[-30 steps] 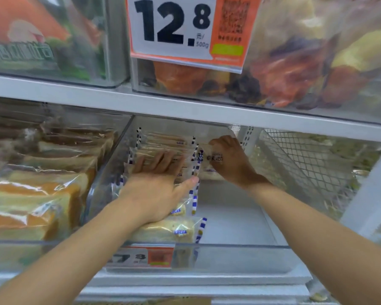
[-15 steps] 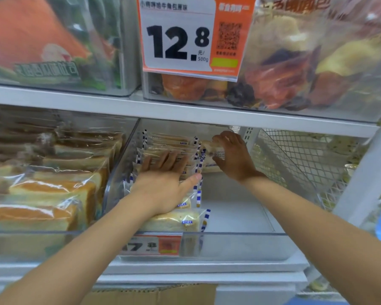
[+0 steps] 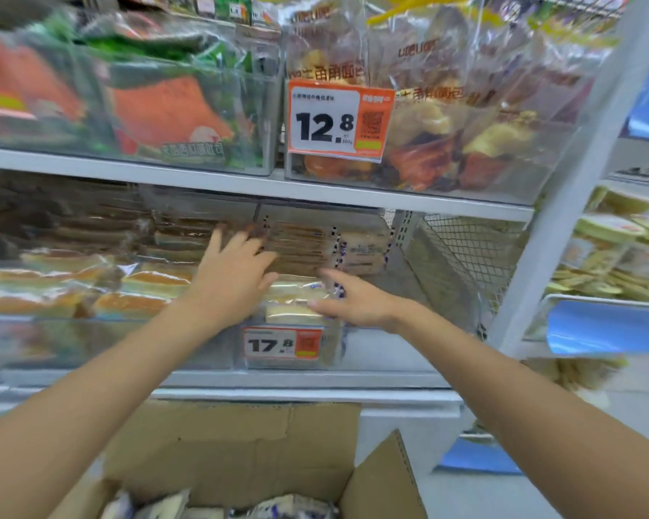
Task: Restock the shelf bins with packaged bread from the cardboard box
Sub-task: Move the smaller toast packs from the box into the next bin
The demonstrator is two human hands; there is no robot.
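A clear shelf bin (image 3: 375, 363) on the middle shelf holds a row of packaged bread (image 3: 300, 249) with blue-and-white edges, plus a second short stack (image 3: 364, 250) at the back right. My left hand (image 3: 233, 279) is raised with fingers spread, over the row's left part. My right hand (image 3: 356, 301) hovers in front of the bin, fingers straight and empty. Below, an open cardboard box (image 3: 240, 451) shows more bread packets (image 3: 289, 509) inside.
The neighbouring bin (image 3: 90, 342) on the left is full of orange-topped cake slices. The upper shelf carries bagged pastries behind a 12.8 price tag (image 3: 338, 121). A 17.8 tag (image 3: 283, 344) hangs on the bin front. A wire mesh panel (image 3: 461, 252) closes the right side.
My right hand has let go of the packet at the back and pulled out toward the bin front. My left hand has lifted off the row. The view dropped, showing the box.
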